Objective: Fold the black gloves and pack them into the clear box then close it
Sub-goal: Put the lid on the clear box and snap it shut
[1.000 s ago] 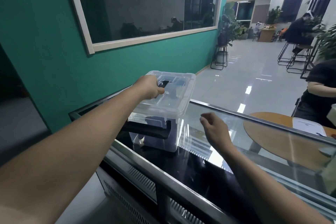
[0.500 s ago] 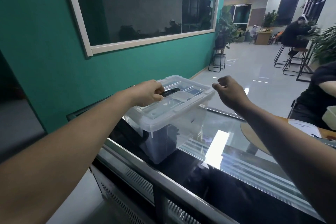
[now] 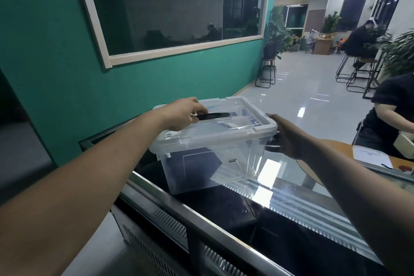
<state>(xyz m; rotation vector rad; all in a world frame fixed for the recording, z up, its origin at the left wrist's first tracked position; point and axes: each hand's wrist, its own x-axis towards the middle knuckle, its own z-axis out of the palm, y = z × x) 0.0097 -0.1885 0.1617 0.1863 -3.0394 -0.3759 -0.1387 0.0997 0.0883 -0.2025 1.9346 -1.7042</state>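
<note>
Clear plastic — the box (image 3: pixel 215 152) sits on the dark glass top of a display counter (image 3: pixel 291 215), toward its left end, with the metal front rail (image 3: pixel 201 213) just beside its near bottom edge. Something dark shows through the front wall, likely the black gloves (image 3: pixel 192 163), low in the left part. The lid (image 3: pixel 224 127) lies on the rim. Half a second ago the right hand (image 3: pixel 289 139) hung in the air above the lid's far corner; now it presses flat against the box's right end under the rim, fingers spread wide. The left hand (image 3: pixel 181 114) is as before — closed on the black handle (image 3: pixel 215 116) atop the lid. To the right the glass top runs bare to the frame's edge; on the left the green wall (image 3: pixel 56 74) stands near.
</note>
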